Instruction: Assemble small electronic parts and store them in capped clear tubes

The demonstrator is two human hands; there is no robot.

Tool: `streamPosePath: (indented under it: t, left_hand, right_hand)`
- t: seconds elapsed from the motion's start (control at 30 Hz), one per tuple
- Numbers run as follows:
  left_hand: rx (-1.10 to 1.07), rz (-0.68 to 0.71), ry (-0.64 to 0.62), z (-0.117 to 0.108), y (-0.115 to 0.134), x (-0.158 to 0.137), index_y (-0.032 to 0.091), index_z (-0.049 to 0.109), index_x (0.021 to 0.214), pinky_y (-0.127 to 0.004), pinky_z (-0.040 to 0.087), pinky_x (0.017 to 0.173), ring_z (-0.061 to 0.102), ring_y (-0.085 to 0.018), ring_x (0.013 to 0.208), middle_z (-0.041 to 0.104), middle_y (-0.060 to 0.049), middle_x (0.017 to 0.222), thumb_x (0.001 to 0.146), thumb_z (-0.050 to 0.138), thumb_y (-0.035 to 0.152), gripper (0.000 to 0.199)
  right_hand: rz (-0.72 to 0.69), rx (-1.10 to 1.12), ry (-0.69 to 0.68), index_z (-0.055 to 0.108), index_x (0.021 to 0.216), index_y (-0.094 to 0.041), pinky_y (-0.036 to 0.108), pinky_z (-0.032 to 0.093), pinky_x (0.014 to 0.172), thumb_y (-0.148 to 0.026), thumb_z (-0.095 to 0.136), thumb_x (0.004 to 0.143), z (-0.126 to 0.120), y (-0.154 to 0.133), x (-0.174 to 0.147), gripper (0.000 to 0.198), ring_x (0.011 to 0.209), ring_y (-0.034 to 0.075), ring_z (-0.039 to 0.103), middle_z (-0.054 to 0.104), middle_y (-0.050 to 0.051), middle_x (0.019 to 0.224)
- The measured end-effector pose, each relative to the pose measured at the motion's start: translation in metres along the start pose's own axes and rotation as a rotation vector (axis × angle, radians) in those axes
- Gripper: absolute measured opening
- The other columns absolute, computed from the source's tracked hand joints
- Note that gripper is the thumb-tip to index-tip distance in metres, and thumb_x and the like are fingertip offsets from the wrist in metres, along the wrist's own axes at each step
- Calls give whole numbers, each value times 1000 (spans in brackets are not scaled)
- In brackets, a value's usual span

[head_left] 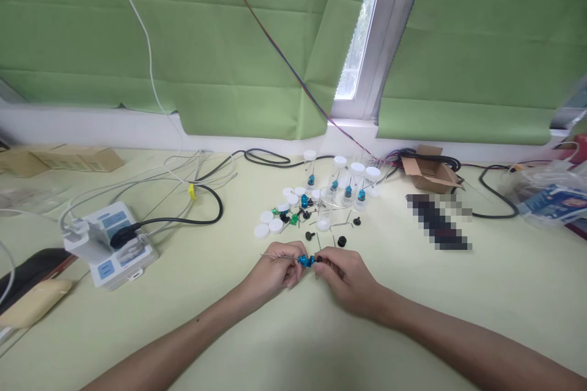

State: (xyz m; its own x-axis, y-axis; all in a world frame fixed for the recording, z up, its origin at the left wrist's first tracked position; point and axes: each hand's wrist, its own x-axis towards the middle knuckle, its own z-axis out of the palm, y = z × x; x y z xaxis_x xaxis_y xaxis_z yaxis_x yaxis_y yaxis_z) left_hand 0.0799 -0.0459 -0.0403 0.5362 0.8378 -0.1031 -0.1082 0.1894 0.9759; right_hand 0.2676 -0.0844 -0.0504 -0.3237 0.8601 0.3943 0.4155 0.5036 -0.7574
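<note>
My left hand (280,266) is closed around a small blue metal part (303,261), from which a thin metal rod (277,256) sticks out to the left. My right hand (346,272) pinches a small black piece (318,260) at the right end of that blue part. The two pieces meet or nearly meet between my fingertips; whether they are joined I cannot tell. Just beyond my hands lie a black thumb screw (310,236), a round black knob (342,241) and thin hex keys. An uncapped clear tube (323,218) stands behind them.
Several capped clear tubes with blue parts inside, such as one tube (348,186), stand at the back. White caps (267,217) and green parts (294,219) lie left of them. A power strip (114,244) with cables is at left, an open cardboard box (431,174) back right.
</note>
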Motion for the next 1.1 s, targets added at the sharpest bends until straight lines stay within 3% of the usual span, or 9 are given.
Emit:
streamPosePath:
  t: [0.17,0.27,0.63,0.97,1.1]
  left_hand:
    - [-15,-5,3,1,1,-1,13,56,49,-23,19,42,41,-5,40,49,2,60,63,46,10,18]
    - [-21,-6,4,1,1,0,13,58,49,-24,19,42,42,-6,40,48,1,59,63,46,10,18]
    - [-2,13,-11,0,1,0,13,56,46,-23,20,43,41,-5,41,50,1,61,65,47,10,21]
    - [9,4,-12,-1,-1,0,13,53,48,-23,20,43,41,-4,40,50,2,61,64,45,10,19]
    - [-13,-9,0,0,0,0,13,55,49,-23,20,42,41,-5,40,49,2,60,64,46,10,18]
  right_hand:
    - [23,32,3,62,93,-19,24,39,59,-25,55,94,-1,-2,1,8,59,12,48,58,-2,72]
    - [22,64,17,60,103,-19,23,40,55,-25,64,88,-1,0,0,17,58,11,49,60,-1,77]
    - [20,35,7,59,93,-20,24,40,57,-25,57,93,1,3,-1,6,59,12,48,56,-1,72]
    - [26,-14,-46,52,73,-20,25,36,61,-22,46,97,-3,-4,3,25,61,13,47,52,-2,66]
    - [52,16,-32,58,84,-19,25,38,61,-24,47,97,-3,-5,3,18,62,13,49,56,-1,70]
